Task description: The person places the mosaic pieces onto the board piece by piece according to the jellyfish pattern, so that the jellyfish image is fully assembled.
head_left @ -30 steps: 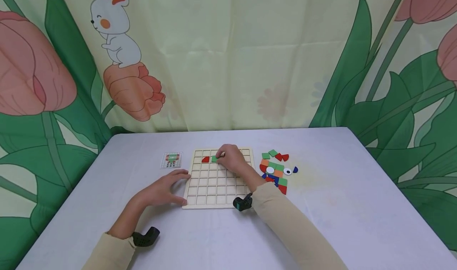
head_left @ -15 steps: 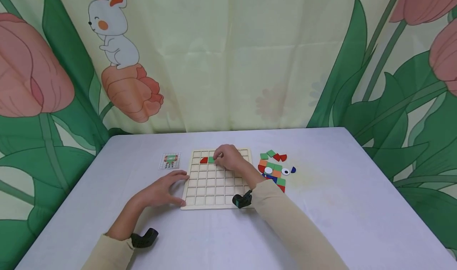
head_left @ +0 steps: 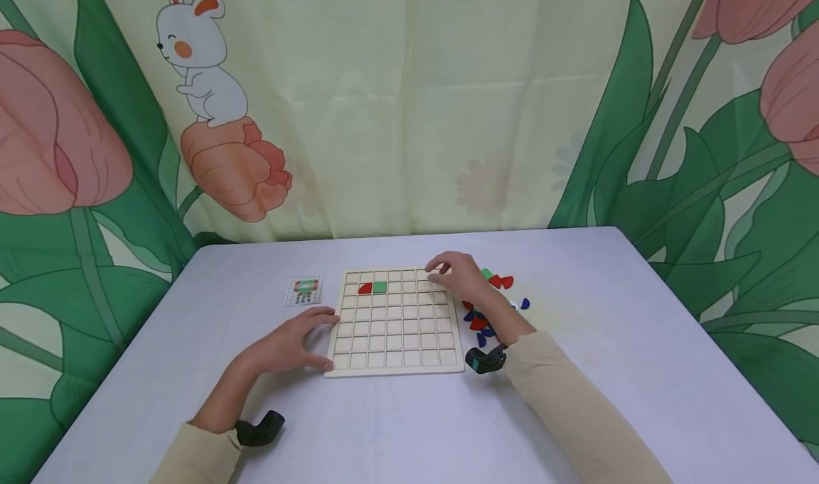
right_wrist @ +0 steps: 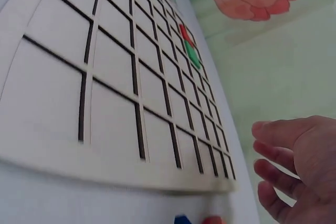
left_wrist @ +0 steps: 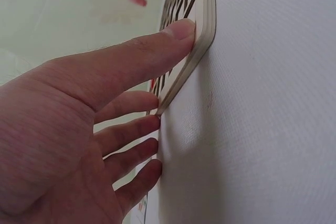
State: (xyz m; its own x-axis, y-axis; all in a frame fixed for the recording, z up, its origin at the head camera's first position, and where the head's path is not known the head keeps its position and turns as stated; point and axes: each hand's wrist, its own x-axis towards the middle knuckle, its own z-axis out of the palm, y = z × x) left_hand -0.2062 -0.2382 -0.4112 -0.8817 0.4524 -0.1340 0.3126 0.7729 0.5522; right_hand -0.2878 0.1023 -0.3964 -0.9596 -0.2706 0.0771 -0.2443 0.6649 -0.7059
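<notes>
A wooden grid board (head_left: 393, 324) lies on the table. In its second row a red quarter piece (head_left: 365, 288) and a green square (head_left: 380, 287) sit side by side. My left hand (head_left: 291, 342) rests at the board's left edge; in the left wrist view its thumb (left_wrist: 181, 30) touches the rim, with the fingers (left_wrist: 142, 129) spread along the side. Above the board's upper right corner hovers my right hand (head_left: 463, 276), fingers loosely bent and nothing between them; the right wrist view shows this hand (right_wrist: 304, 166) beyond the board's edge.
A small pattern card (head_left: 303, 291) lies left of the board. To the right are loose pieces, among them red quarters (head_left: 507, 282), a green one (head_left: 487, 273) and blue ones (head_left: 525, 303); my right forearm partly covers them. A printed curtain (head_left: 384, 114) hangs behind the table.
My right hand has left the green square in the board and moved right toward the loose pieces. The green square now lies fully visible beside the red piece. The left hand has stayed put.
</notes>
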